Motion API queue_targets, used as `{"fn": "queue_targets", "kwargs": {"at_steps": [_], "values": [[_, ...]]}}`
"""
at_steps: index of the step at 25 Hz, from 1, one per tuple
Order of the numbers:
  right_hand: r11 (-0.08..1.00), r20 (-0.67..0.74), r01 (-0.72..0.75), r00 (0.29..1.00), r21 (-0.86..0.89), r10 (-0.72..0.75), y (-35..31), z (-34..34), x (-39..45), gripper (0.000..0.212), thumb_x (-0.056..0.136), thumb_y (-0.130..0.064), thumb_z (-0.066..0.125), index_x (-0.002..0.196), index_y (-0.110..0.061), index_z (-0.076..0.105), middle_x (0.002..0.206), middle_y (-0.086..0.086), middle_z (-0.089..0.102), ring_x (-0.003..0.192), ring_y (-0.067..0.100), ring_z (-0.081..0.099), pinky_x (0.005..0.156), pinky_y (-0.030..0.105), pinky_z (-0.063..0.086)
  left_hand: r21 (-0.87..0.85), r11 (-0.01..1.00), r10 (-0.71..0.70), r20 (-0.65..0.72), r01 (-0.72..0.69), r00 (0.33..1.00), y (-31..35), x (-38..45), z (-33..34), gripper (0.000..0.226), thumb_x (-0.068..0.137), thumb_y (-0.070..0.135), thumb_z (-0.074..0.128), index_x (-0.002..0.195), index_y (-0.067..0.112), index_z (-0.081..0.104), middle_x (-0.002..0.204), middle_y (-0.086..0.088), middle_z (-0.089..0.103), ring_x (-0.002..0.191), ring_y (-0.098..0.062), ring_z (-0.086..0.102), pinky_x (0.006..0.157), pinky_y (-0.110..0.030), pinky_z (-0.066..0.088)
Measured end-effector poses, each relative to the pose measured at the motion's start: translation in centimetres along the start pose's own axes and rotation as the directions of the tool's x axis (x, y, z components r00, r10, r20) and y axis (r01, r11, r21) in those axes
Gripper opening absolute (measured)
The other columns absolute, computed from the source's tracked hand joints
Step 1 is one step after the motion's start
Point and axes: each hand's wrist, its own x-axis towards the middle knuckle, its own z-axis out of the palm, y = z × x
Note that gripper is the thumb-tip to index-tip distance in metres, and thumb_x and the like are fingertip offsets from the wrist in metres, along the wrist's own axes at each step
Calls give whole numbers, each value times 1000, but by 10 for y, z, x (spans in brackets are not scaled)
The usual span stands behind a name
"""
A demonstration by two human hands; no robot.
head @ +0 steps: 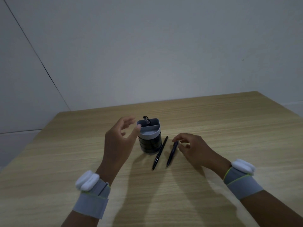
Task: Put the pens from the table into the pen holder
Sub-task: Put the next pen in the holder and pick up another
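Observation:
A round pen holder (150, 143), dark with a grey divided rim, stands on the wooden table (229, 122). One dark pen (146, 120) stands inside its back compartment. Two dark pens lie on the table just right of the holder: the nearer-left pen (159, 153) and a shorter pen (171, 153). My left hand (120, 140) hovers beside the holder's left side, fingers apart, thumb tip near the rim, holding nothing. My right hand (195, 149) rests low at the right, its fingertips touching the upper end of the shorter pen, which still lies on the table.
A pale wall rises behind the table's far edge, with a corner seam at the left. Both wrists wear grey straps carrying white devices (86, 180) (243, 166). The table's left edge runs diagonally at the left.

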Motion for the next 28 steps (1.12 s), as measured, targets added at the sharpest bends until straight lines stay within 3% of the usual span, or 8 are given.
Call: {"fn": "queue_targets", "kwargs": {"at_steps": [2, 4, 6, 9, 13, 17, 22, 28], "values": [[1000, 10, 13, 1000, -20, -13, 0, 1, 0, 25, 94, -9, 64, 104, -31, 71, 109, -16, 68, 109, 6, 62, 86, 9, 43, 75, 997, 38, -10, -37, 999, 2, -19, -8, 13, 89, 36, 74, 100, 30, 72, 88, 17, 75, 79, 0, 70, 67, -24, 57], [998, 23, 32, 999, -60, -31, -1, 3, 1, 24, 94, -10, 63, 107, -28, 71, 114, -10, 71, 110, 8, 63, 81, 4, 39, 192, 981, -5, 158, -26, 987, 5, -42, -7, 11, 85, 42, 74, 88, 31, 74, 73, 17, 71, 67, 0, 67, 60, -20, 52], [993, 28, 52, 998, -105, -49, -1, 4, 2, 23, 93, -10, 63, 109, -25, 72, 115, -6, 72, 110, 10, 63, 75, 1, 38, 336, 942, -123, 346, 0, 930, 5, -61, 2, 23, 81, 53, 74, 91, 32, 77, 76, 18, 72, 69, 1, 66, 67, -24, 54], [987, 15, 75, 997, -139, -74, -3, 5, 1, 24, 91, -9, 64, 109, -22, 73, 111, -5, 72, 100, 3, 62, 74, -2, 37, 474, 875, -134, 435, -100, 890, 2, -75, 19, 36, 85, 60, 67, 105, 32, 75, 96, 12, 71, 86, -5, 63, 81, -27, 53], [989, 3, 90, 996, -121, -90, -1, 3, -4, 24, 90, -8, 67, 104, -27, 72, 96, -22, 64, 89, -24, 54, 74, -3, 36, 543, 824, -86, 399, -160, 913, -3, -73, 31, 33, 95, 53, 58, 107, 28, 75, 100, 6, 71, 93, -12, 61, 83, -28, 47], [992, -14, 81, 997, -97, -82, 3, -4, -6, 26, 87, -8, 70, 98, -31, 74, 105, -10, 76, 98, -3, 63, 77, 3, 41, 554, 805, -9, 371, -214, 929, -1, -68, 24, 30, 100, 45, 53, 110, 26, 75, 102, 5, 75, 95, -16, 64, 83, -32, 47], [990, -25, 43, 999, -132, -47, 3, -15, -11, 18, 84, -16, 78, 99, -26, 79, 104, -3, 79, 100, 11, 68, 91, 28, 54, 440, 872, 101, 266, -214, 959, 30, -44, -2, 14, 94, 32, 70, 98, 23, 79, 86, 8, 80, 68, -12, 70, 70, -33, 53], [990, -14, 64, 998, -128, -66, 2, -12, -16, 13, 88, -19, 76, 100, -22, 81, 99, -8, 79, 89, -4, 65, 80, 7, 44, 372, 893, 196, 183, -252, 963, 77, -4, -39, 9, 91, 31, 74, 93, 25, 81, 78, 14, 77, 60, -6, 66, 64, -26, 49]]}}
